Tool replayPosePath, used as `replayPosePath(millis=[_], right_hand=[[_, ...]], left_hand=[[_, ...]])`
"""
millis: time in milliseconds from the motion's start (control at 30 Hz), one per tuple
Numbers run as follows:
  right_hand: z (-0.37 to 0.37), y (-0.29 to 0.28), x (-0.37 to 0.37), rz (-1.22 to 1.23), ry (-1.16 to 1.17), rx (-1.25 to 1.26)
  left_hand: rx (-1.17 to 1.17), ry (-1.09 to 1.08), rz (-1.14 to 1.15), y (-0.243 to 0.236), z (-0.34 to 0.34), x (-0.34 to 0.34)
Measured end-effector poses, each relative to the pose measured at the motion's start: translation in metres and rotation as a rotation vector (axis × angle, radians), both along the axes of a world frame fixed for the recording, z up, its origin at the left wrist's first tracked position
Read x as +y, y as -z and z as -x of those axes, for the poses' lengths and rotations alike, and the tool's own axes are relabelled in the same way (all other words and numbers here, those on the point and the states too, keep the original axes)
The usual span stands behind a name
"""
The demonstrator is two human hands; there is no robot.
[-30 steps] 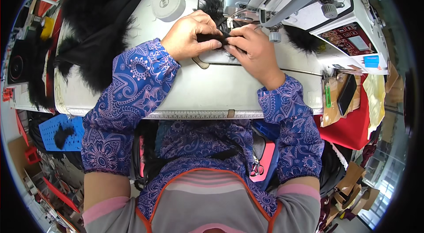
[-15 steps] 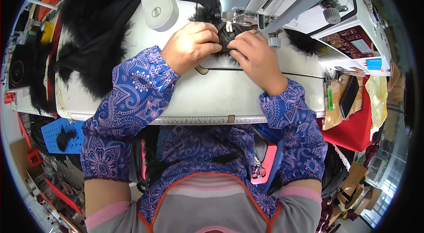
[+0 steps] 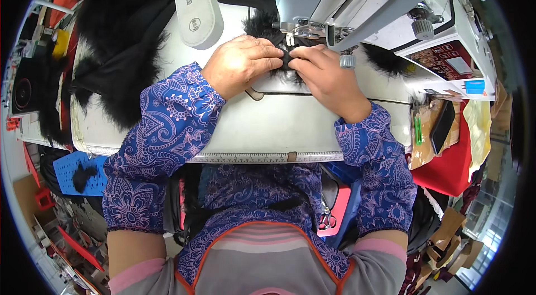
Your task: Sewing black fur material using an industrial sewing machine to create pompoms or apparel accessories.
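Both my hands are at the presser foot (image 3: pixel 290 39) of a sewing machine (image 3: pixel 385 1). Black furry fabric (image 3: pixel 262 25) lies under the foot and between my fingers. My left hand (image 3: pixel 241 64) pinches its edge from the left, thumb and fingertips together. From the right, my right hand (image 3: pixel 326 74) grips the same piece, its fingertips close to the left ones. The fingers cover most of the fabric edge. A larger black garment with fur trim (image 3: pixel 123 49) spreads over the table's left side.
A white lamp head (image 3: pixel 198 10) hangs left of the machine. The white table (image 3: pixel 262 127) has a ruler strip (image 3: pixel 245 157) along its front edge. Right of it are a phone (image 3: pixel 442 126) and red cloth (image 3: pixel 444 171). Scissors (image 3: pixel 327 218) lie below the table edge.
My fingertips have come closer together on the fabric in front of the presser foot. The right hand's fingers look more bunched. The whole view has shifted slightly.
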State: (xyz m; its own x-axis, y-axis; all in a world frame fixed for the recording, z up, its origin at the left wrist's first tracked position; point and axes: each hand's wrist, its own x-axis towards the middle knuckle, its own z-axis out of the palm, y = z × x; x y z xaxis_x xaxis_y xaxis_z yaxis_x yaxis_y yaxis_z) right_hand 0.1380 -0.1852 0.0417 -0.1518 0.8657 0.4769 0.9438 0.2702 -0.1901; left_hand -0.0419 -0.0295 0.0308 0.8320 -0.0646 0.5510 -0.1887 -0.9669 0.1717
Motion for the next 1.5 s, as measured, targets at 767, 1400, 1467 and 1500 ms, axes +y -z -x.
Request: replayPosePath(millis=[767, 1400, 1467, 1500], right_hand=[[-0.012, 0.005, 0.002, 0.133, -0.086, 0.211], [-0.029, 0.004, 0.003, 0.171, 0.013, 0.078], [-0.028, 0.002, 0.003, 0.204, 0.031, 0.070], [-0.028, 0.002, 0.003, 0.205, 0.031, 0.071]], left_hand=[[0.039, 0.011, 0.022, 0.000, -0.007, 0.014], [0.096, -0.052, 0.030, -0.004, -0.009, 0.015], [0.101, -0.057, 0.039, -0.003, -0.009, 0.015], [0.105, -0.064, 0.046, -0.002, -0.008, 0.016]])
